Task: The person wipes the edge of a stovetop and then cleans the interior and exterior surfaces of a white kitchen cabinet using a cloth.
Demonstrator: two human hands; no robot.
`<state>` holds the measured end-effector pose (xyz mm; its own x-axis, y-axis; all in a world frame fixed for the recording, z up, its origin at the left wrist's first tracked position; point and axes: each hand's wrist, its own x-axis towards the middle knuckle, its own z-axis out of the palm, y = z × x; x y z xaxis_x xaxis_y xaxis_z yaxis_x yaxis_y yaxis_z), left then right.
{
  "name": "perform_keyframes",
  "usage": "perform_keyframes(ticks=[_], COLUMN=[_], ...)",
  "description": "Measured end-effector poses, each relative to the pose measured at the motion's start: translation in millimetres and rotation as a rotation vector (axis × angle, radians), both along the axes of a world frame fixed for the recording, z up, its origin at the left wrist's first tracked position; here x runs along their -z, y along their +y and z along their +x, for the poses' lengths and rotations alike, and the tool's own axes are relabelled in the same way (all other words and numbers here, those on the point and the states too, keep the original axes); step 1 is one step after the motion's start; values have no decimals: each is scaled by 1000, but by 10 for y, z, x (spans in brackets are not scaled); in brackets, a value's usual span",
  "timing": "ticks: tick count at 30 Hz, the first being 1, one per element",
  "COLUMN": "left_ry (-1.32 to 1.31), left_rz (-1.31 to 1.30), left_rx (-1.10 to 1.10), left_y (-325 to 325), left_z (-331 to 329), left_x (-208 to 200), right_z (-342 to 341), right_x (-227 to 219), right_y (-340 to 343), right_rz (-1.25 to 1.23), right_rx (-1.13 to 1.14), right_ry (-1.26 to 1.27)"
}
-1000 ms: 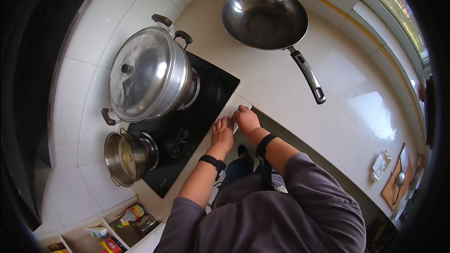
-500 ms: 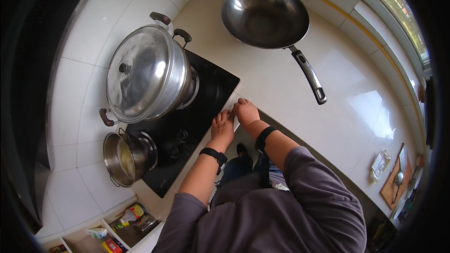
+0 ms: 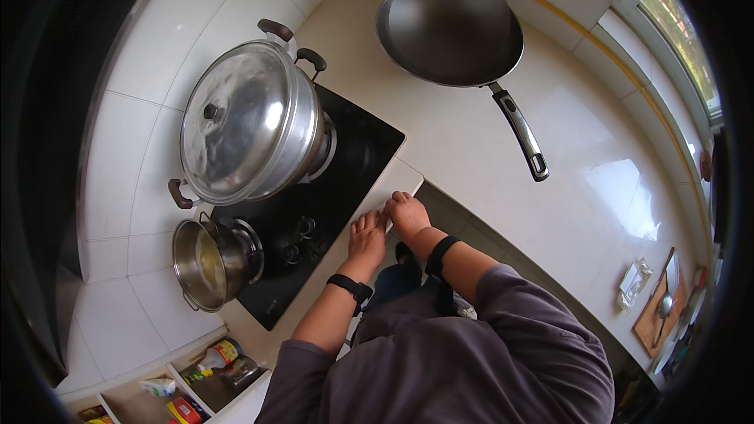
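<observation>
My left hand [image 3: 367, 243] lies on the front strip of the pale countertop [image 3: 400, 170], beside the black gas hob, its fingers stretched out. My right hand [image 3: 408, 216] is next to it at the counter's inner corner, with curled fingers near the left fingertips. Whatever those fingers may hold is hidden. Each wrist wears a black band. On the hob [image 3: 357, 141], a large lidded steel steamer pot [image 3: 236, 122] stands on the far burner. A smaller steel pot [image 3: 224, 255] with yellowish contents sits on the near burner.
A dark wok [image 3: 452, 31] with a long handle rests on the far counter. To the right lie a clear plastic packet [image 3: 633, 283] and a wooden board [image 3: 648, 322] with a spoon [image 3: 664, 306]. An open drawer [image 3: 169, 373] at lower left holds bottles and packets.
Both my hands have slid back toward my body along the counter's edge, side by side. More of the counter's corner shows beyond them. The pots and wok keep their places.
</observation>
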<state>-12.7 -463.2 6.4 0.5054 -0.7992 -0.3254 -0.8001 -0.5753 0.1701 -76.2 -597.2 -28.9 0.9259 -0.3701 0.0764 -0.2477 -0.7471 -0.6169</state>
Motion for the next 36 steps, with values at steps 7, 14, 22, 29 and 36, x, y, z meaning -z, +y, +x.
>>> perform_keyframes(ticks=[7,14,22,29,36], left_ry=[50,84,85,102,95], left_rz=[-13,-25,-6,71,64], left_rx=[-112,-73,-117,-60,-105], left_y=[-245,1,-213,-116,-263], left_z=[197,-18,221,26,225], left_x=[-162,-4,-51,-106,-152], right_z=[312,-1,296,26,322], right_x=[-34,40,-14,66,-80], right_y=[-117,-15,-90,14,-95], right_rz=[-21,11,9,-17,-8], right_rx=[61,11,92,49,64], right_ry=[52,32,33,22,134])
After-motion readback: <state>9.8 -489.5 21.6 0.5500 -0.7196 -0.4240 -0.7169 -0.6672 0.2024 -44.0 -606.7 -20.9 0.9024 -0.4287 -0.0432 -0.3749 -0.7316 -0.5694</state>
